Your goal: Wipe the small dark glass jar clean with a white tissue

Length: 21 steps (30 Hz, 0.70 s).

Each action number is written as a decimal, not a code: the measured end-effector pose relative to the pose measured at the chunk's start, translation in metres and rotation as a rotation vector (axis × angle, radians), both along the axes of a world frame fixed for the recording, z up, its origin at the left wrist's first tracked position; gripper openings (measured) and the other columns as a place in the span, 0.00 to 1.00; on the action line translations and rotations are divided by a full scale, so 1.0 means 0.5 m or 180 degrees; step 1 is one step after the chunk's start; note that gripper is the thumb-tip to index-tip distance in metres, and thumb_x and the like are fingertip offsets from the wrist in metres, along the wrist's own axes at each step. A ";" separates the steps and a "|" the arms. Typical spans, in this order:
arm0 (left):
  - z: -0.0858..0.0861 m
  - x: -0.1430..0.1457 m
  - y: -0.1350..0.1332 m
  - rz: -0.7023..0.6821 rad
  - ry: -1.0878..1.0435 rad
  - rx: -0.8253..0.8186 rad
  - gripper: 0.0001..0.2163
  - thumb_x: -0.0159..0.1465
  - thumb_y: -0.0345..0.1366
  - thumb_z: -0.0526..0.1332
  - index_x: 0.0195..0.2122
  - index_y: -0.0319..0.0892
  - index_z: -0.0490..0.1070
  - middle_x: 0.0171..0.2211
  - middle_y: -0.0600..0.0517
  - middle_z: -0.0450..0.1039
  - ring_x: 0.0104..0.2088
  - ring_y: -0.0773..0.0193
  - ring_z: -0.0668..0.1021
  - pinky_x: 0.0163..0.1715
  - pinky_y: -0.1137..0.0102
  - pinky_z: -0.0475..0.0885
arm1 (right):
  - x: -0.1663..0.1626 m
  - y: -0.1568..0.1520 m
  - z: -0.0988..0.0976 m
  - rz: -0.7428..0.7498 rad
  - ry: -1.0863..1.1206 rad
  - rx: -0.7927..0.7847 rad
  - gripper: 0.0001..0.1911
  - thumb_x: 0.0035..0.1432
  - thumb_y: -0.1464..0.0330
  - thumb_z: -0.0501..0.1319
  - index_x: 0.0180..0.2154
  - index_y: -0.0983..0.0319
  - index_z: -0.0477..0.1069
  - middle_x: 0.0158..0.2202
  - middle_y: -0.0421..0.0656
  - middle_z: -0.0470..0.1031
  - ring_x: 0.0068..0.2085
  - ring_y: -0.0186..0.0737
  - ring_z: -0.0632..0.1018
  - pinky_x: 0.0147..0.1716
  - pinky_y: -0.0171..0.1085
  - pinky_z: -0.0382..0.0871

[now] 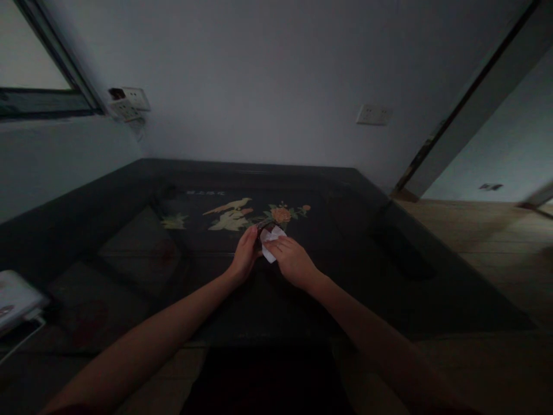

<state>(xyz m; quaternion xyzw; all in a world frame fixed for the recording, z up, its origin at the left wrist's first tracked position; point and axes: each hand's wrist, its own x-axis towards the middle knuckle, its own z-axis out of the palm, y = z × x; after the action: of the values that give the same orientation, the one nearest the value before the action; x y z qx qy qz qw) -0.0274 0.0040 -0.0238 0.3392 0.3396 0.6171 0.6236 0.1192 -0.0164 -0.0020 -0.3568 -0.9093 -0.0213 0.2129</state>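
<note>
Over the middle of the dark table [276, 314], my left hand [245, 252] is closed around the left side of a small, dark-rimmed round object [258, 230]. It may be a pair of glasses, but the dim light and my fingers hide most of it. My right hand [294, 259] presses a crumpled white tissue [268, 236] against that object, its fingers bent over the tissue. The two hands are close together, with the object and tissue between them.
Bird and flower pictures [231, 216] decorate the tabletop. A dark, flat, oblong thing [401, 253] lies on the right. At the left edge is a white device [17, 300] with a cable. Wall sockets [374, 114] sit above the table's back edge.
</note>
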 end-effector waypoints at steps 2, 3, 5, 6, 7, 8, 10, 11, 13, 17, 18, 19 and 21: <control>0.002 0.001 -0.003 -0.0006 0.0057 0.0030 0.13 0.57 0.44 0.63 0.40 0.42 0.72 0.38 0.51 0.76 0.36 0.64 0.76 0.33 0.73 0.72 | -0.009 -0.004 -0.004 -0.0088 0.0400 -0.0364 0.23 0.56 0.80 0.51 0.52 0.66 0.69 0.50 0.51 0.75 0.51 0.46 0.74 0.56 0.47 0.63; 0.003 0.001 -0.005 0.0002 0.0087 0.0041 0.14 0.57 0.44 0.63 0.41 0.42 0.72 0.39 0.51 0.75 0.36 0.64 0.76 0.32 0.73 0.72 | -0.013 -0.005 -0.007 -0.0162 0.0669 -0.0574 0.24 0.54 0.81 0.51 0.52 0.66 0.69 0.50 0.51 0.75 0.51 0.45 0.74 0.55 0.46 0.64; 0.004 0.002 -0.007 -0.0010 0.0165 0.0113 0.15 0.58 0.44 0.63 0.43 0.44 0.72 0.41 0.51 0.75 0.38 0.63 0.76 0.32 0.73 0.73 | -0.023 -0.006 -0.012 -0.0297 0.1321 -0.0989 0.26 0.52 0.81 0.50 0.53 0.64 0.69 0.50 0.49 0.75 0.51 0.44 0.75 0.53 0.43 0.67; 0.004 0.002 -0.008 -0.0019 0.0216 0.0163 0.15 0.58 0.44 0.63 0.45 0.44 0.71 0.42 0.51 0.74 0.39 0.62 0.76 0.32 0.72 0.73 | -0.027 -0.005 -0.014 -0.0330 0.1648 -0.1166 0.27 0.52 0.81 0.50 0.53 0.64 0.69 0.50 0.48 0.75 0.51 0.43 0.75 0.52 0.41 0.68; 0.004 0.003 -0.009 -0.0027 0.0270 0.0209 0.16 0.58 0.44 0.63 0.46 0.45 0.71 0.43 0.50 0.74 0.40 0.61 0.76 0.33 0.72 0.74 | -0.030 -0.004 -0.016 -0.0341 0.1936 -0.1304 0.27 0.53 0.81 0.50 0.53 0.64 0.69 0.50 0.47 0.76 0.51 0.42 0.76 0.52 0.40 0.68; 0.004 0.003 -0.009 -0.0033 0.0321 0.0240 0.16 0.58 0.44 0.63 0.46 0.45 0.71 0.44 0.50 0.73 0.41 0.60 0.76 0.33 0.71 0.74 | -0.033 -0.003 -0.017 -0.0331 0.2147 -0.1392 0.26 0.53 0.80 0.49 0.53 0.64 0.69 0.50 0.47 0.76 0.51 0.41 0.76 0.52 0.40 0.68; 0.000 0.003 -0.008 -0.0051 0.0395 0.0272 0.16 0.58 0.45 0.63 0.47 0.46 0.71 0.45 0.49 0.73 0.41 0.59 0.76 0.33 0.71 0.74 | -0.035 -0.003 -0.018 -0.0324 0.2273 -0.1418 0.26 0.54 0.80 0.49 0.54 0.63 0.68 0.50 0.46 0.76 0.51 0.42 0.76 0.52 0.41 0.68; -0.002 0.003 -0.006 -0.0056 0.0398 0.0278 0.17 0.59 0.45 0.62 0.47 0.45 0.70 0.45 0.49 0.73 0.41 0.59 0.76 0.33 0.70 0.74 | -0.035 -0.004 -0.017 -0.0333 0.2178 -0.1381 0.26 0.54 0.80 0.49 0.54 0.63 0.68 0.50 0.47 0.76 0.51 0.42 0.76 0.51 0.41 0.69; -0.006 0.002 -0.001 -0.0058 0.0348 0.0284 0.17 0.59 0.45 0.62 0.47 0.45 0.70 0.45 0.49 0.73 0.41 0.60 0.76 0.34 0.71 0.74 | -0.032 -0.008 -0.014 -0.0333 0.1760 -0.1233 0.28 0.53 0.80 0.49 0.56 0.65 0.66 0.51 0.49 0.75 0.51 0.44 0.76 0.52 0.42 0.68; -0.009 0.001 0.006 -0.0015 0.0204 0.0232 0.16 0.58 0.45 0.62 0.44 0.42 0.72 0.41 0.49 0.75 0.39 0.62 0.76 0.35 0.72 0.73 | -0.017 -0.007 -0.010 -0.0210 0.0645 -0.0695 0.27 0.54 0.81 0.50 0.56 0.68 0.65 0.53 0.53 0.73 0.53 0.45 0.74 0.56 0.45 0.65; -0.007 0.000 0.005 -0.0003 0.0185 0.0200 0.15 0.58 0.45 0.63 0.43 0.42 0.72 0.40 0.49 0.75 0.38 0.62 0.76 0.34 0.73 0.73 | -0.011 -0.004 -0.010 -0.0135 0.0423 -0.0528 0.26 0.56 0.81 0.50 0.55 0.68 0.66 0.53 0.53 0.73 0.53 0.45 0.74 0.57 0.46 0.63; -0.005 0.000 0.005 0.0003 0.0180 0.0159 0.15 0.58 0.45 0.63 0.43 0.42 0.72 0.39 0.49 0.76 0.37 0.63 0.76 0.32 0.73 0.73 | -0.005 0.001 -0.009 -0.0042 0.0238 -0.0356 0.24 0.57 0.80 0.50 0.54 0.68 0.67 0.52 0.53 0.73 0.53 0.44 0.73 0.58 0.46 0.62; -0.001 -0.001 0.002 -0.0005 0.0214 0.0068 0.15 0.57 0.45 0.63 0.42 0.42 0.72 0.39 0.49 0.75 0.35 0.63 0.76 0.28 0.74 0.73 | 0.008 0.010 -0.009 0.0130 -0.0024 -0.0047 0.21 0.59 0.80 0.50 0.53 0.68 0.69 0.52 0.53 0.74 0.53 0.43 0.73 0.59 0.46 0.60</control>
<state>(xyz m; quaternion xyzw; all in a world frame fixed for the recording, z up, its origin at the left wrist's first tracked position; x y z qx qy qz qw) -0.0277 0.0049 -0.0246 0.3667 0.3535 0.6084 0.6086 0.1232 -0.0113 -0.0065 -0.3397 -0.9173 -0.0115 0.2072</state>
